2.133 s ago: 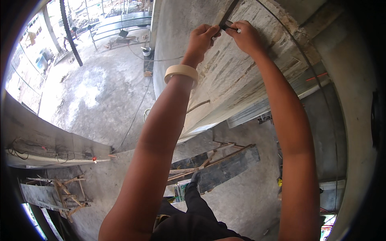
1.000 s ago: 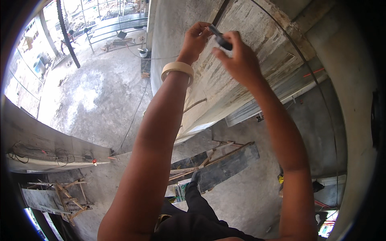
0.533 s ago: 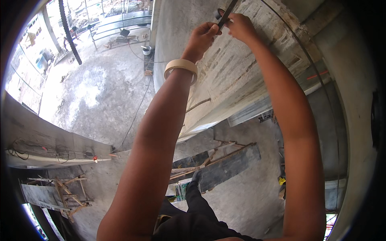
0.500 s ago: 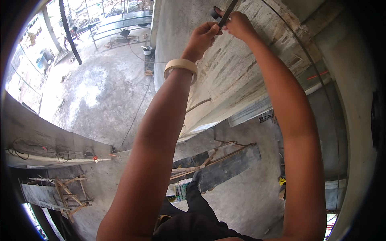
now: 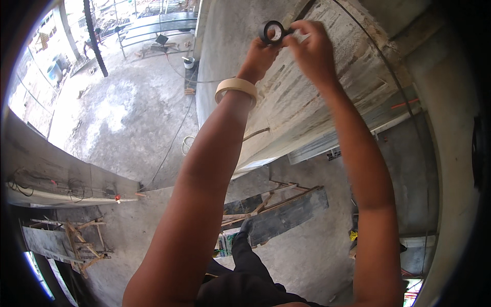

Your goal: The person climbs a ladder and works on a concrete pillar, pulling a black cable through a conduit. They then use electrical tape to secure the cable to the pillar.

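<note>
A roll of black tape (image 5: 265,33) sits in the fingers of my left hand (image 5: 260,59), its round face and pale core turned toward me. My right hand (image 5: 316,53) is just right of it, thumb and fingers closed on a short dark piece, seemingly the tape's end, beside the roll. Around my left wrist hangs a wider roll of beige tape (image 5: 236,87). Just above my hands, a dark strip or cable (image 5: 306,9) runs up along the rough concrete beam (image 5: 291,97); my hands partly cover its lower end.
A thin dark cable (image 5: 381,53) bends down the right side. Far below on the floor lie a dark board (image 5: 291,217) with wooden framing and a wooden trestle (image 5: 82,243). A bucket (image 5: 188,62) stands at the upper left, near a hanging dark bar (image 5: 95,41).
The black tape roll has come down and turned its face toward me, passing from beside my right fingers to my left hand. My right hand has shifted slightly right and down, off the dark strip.
</note>
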A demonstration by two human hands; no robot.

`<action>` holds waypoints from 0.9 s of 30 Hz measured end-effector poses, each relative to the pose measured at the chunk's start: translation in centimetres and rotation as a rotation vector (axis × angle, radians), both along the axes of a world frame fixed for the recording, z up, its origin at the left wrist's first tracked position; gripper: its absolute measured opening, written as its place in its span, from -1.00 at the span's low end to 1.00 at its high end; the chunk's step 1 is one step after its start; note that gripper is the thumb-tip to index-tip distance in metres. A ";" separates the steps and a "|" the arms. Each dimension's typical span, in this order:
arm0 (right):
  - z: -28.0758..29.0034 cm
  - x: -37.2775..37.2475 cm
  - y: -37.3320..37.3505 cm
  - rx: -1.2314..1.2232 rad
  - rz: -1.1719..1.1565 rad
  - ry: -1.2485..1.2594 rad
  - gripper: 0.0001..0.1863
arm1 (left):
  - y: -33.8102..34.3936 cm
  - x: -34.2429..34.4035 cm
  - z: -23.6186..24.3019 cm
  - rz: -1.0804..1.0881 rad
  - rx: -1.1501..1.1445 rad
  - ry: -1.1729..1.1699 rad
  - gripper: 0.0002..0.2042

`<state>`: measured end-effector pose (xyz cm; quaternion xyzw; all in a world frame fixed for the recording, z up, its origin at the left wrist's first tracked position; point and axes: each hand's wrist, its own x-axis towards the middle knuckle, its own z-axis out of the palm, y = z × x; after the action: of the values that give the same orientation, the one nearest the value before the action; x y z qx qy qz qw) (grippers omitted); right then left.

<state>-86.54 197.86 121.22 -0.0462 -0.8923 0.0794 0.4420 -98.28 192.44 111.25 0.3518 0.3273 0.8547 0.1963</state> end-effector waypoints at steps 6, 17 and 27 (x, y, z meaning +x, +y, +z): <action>-0.5 -1.3 -4.9 -0.139 -0.230 -0.319 -0.33 | -0.2 0.7 -0.4 0.215 -0.064 0.221 -0.83; 2.1 3.0 2.9 0.242 -0.391 -0.486 -0.45 | -0.3 0.4 0.5 0.155 -0.128 0.202 -0.81; 2.9 -4.2 4.8 -0.435 -0.200 -0.194 -0.61 | -0.5 -1.5 0.6 -0.063 -0.197 0.238 -0.69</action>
<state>-90.75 202.69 124.07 -0.2359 -0.8834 0.2206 0.3395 -99.79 191.97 111.85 0.4399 0.4194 0.7641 0.2162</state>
